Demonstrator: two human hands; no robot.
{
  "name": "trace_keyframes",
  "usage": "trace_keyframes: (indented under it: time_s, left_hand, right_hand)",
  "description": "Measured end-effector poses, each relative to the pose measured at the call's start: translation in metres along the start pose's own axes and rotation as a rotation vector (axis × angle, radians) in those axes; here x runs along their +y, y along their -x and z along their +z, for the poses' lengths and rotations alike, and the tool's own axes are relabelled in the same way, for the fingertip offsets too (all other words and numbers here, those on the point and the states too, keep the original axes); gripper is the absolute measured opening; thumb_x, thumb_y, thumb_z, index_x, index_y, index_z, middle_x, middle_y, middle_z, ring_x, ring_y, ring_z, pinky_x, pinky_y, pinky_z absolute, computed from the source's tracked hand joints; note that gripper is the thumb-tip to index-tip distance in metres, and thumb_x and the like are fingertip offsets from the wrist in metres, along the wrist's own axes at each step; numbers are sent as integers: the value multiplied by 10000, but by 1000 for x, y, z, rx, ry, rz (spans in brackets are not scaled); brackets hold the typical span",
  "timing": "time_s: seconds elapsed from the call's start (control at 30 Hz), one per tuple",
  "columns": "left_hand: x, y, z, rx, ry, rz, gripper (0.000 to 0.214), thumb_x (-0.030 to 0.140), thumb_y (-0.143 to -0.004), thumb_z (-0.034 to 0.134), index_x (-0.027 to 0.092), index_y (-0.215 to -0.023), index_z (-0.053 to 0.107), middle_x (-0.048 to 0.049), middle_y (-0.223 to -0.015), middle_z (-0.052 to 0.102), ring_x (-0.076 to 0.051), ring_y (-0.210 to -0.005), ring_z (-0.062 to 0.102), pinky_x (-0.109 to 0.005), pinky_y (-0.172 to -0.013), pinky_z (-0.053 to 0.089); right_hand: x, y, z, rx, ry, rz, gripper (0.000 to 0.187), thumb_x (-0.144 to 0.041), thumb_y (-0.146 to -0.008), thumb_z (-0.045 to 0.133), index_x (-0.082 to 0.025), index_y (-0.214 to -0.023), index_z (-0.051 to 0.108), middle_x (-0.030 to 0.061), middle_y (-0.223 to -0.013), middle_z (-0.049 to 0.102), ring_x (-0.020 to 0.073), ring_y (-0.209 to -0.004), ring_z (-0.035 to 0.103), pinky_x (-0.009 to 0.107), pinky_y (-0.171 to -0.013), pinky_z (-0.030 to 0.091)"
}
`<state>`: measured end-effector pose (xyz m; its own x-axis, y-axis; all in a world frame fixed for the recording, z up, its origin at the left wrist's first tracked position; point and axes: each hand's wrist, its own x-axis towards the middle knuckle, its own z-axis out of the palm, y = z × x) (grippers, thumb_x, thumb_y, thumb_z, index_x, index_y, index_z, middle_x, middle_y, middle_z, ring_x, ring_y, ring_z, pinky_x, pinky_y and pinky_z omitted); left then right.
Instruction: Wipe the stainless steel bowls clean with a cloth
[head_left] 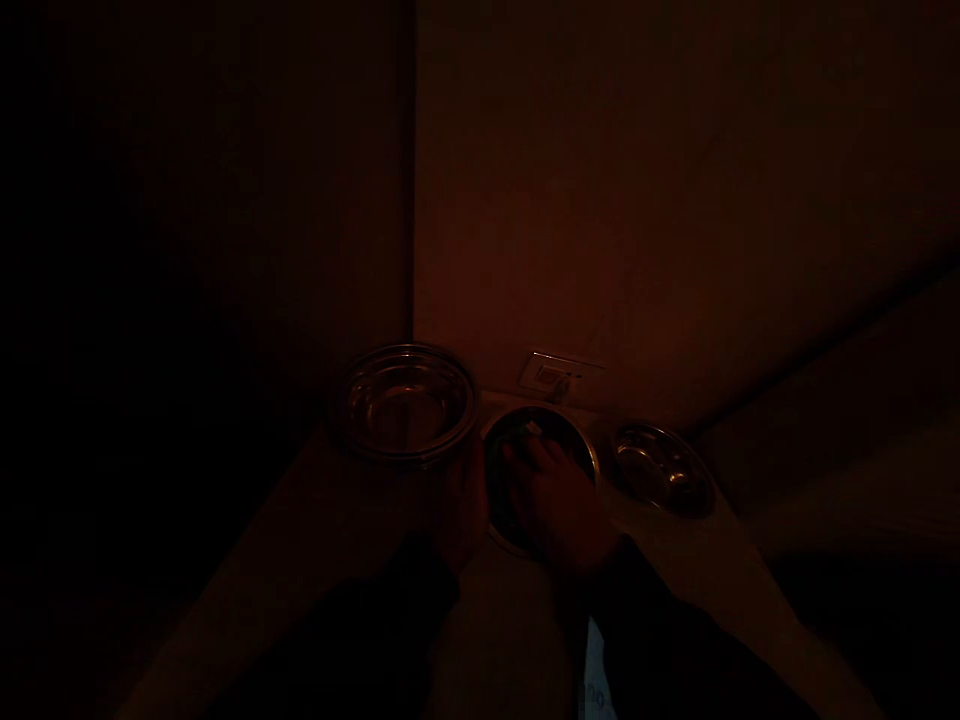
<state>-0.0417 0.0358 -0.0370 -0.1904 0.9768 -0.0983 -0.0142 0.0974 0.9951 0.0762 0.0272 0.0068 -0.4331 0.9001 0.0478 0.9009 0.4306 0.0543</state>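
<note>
The scene is very dark. A round metal bowl (598, 470) stands in the middle, holding dark, greenish contents that I cannot make out. My right hand (562, 505) reaches over its near right rim, fingers bent down and together into the contents. A small pale piece (533, 428) shows just beyond those fingertips. My left hand (463, 505) lies along the bowl's left outer side, its fingers looking stretched out and pointing away from me; shadow blurs their outline.
A wide, shiny metal basin (405, 410) sits at the left, close to my left hand. Another metal bowl (664, 470) is at the right. Behind the middle bowl, a wall socket (559, 373) has something plugged in. A pale bluish printed thing (596, 680) shows below my right forearm.
</note>
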Motion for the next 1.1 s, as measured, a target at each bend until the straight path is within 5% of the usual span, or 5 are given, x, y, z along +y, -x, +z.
trace_keyframes:
  time_s: [0.2,0.3,0.5,0.83,1.1]
  left_hand:
    - [3,2,-2,11,-58,9,469,448,-919,284,157,-1023,636,-91,-1101,678,-220,-1100,582,-360,-996,396]
    - [4,1,-2,-3,-44,-35,501,485,-910,289,148,-968,655,-98,-1041,696,-239,-1045,610,-380,-969,421]
    - [3,-1,1,23,25,-21,485,469,-911,305,164,-1154,593,-106,-1288,579,-219,-1231,494,-369,-1063,330]
    - [5,3,-3,97,-84,-22,439,494,-878,356,171,-866,653,-100,-997,690,-261,-1021,602,-408,-942,426]
    - [1,-2,-3,40,10,51,477,481,-895,331,159,-1111,611,-114,-1240,605,-230,-1218,498,-392,-1067,325]
  right_hand:
    - [1,11,0,-63,-115,-151,396,-201,-842,521,-225,-1236,559,79,-1181,557,245,-1095,473,369,-914,406]
    - [0,7,1,-38,-88,-78,383,-203,-855,506,-234,-1233,561,86,-1189,555,254,-1097,472,378,-916,405]
    - [-8,-8,3,41,-78,101,392,-189,-883,434,-134,-1257,538,185,-1202,526,310,-1055,485,446,-859,424]
    - [11,14,-3,-105,-232,-245,288,-145,-770,588,-272,-1009,687,2,-1084,617,155,-1014,541,261,-900,400]
    - [-8,-6,1,73,-203,64,308,-196,-908,421,-165,-1148,611,128,-1085,576,238,-989,528,373,-844,433]
